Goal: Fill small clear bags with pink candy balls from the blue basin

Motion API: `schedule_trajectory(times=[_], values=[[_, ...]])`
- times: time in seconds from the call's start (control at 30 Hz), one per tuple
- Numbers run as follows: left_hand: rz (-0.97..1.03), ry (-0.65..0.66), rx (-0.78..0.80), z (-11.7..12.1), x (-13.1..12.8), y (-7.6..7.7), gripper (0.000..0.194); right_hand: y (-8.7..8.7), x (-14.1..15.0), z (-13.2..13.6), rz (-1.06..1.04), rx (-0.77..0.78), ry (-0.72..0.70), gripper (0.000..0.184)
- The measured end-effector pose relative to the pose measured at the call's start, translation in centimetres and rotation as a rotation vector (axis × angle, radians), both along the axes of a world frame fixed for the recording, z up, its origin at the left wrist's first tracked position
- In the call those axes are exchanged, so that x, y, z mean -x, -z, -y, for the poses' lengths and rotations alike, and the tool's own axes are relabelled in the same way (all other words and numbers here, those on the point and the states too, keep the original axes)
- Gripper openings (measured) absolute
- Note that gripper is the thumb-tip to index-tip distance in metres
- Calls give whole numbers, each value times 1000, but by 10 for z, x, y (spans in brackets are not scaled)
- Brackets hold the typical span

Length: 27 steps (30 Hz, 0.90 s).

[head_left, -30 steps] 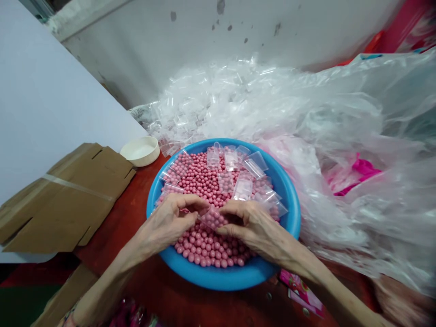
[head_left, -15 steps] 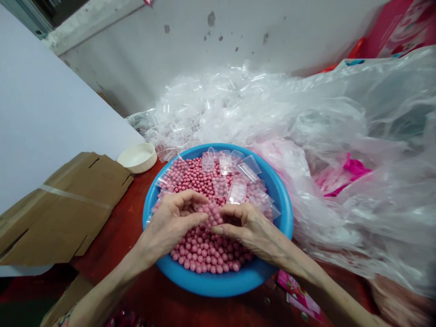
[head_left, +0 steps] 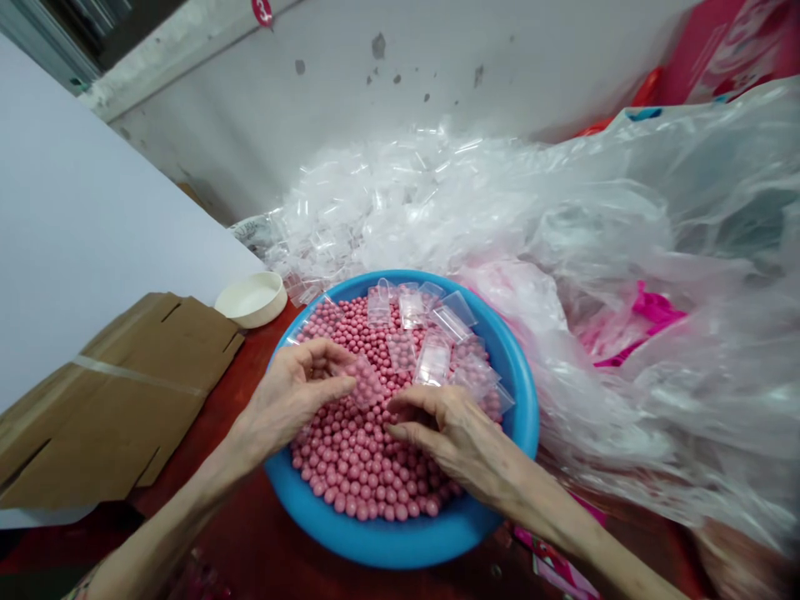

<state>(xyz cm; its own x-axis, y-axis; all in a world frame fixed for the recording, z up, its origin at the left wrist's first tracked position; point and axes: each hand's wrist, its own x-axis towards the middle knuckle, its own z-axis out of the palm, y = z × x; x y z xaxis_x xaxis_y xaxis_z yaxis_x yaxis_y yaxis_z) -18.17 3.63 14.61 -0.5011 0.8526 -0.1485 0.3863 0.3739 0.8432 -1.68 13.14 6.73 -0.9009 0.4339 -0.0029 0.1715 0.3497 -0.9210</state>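
Many round pink beads (head_left: 356, 467) fill a blue basin (head_left: 400, 554) in front of me. Small clear plastic cases (head_left: 433, 358) lie on top of the beads, mostly toward the back and right. My left hand (head_left: 300, 387) pinches one clear plastic case (head_left: 361, 382) over the beads; pink shows through it, and I cannot tell whether beads are inside. Just to its right, my right hand (head_left: 437, 425) hovers low over the beads, thumb and fingers apart, with nothing visible between them.
Behind the basin rises a heap of clear plastic pieces (head_left: 337, 225). Crumpled plastic bags (head_left: 625, 250) spread along the right. At left are a shallow white dish (head_left: 252, 302), flattened cardboard (head_left: 143, 375) and a white panel (head_left: 93, 192). Pink printed packets (head_left: 556, 558) lie at lower right.
My hands have moved apart. The left has drawn left with the clear case, while the right has let go of it and sits slightly lower. The view has shifted a little.
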Motion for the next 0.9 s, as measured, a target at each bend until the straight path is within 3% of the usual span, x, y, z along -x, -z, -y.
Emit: schedule_trajectory(times=[0.17,0.3,0.4,0.5,0.73,0.9], values=[[-358,-61,-10,-37,41,-5,24,1,1,0,25,-10,-52,10],[-527,-92,-5,-79,71,5,26,3,0,0,36,5,-52,8],[-660,-100,38,-97,81,15,27,2,0,1,58,15,-30,8],[-791,-84,100,-100,83,16,26,1,-1,2,54,24,-29,7],[-989,81,276,-92,85,-1,32,15,-2,-1,-36,-30,-81,10],[-1043,161,310,-96,92,2,30,18,-2,-2,-67,-48,-83,12]])
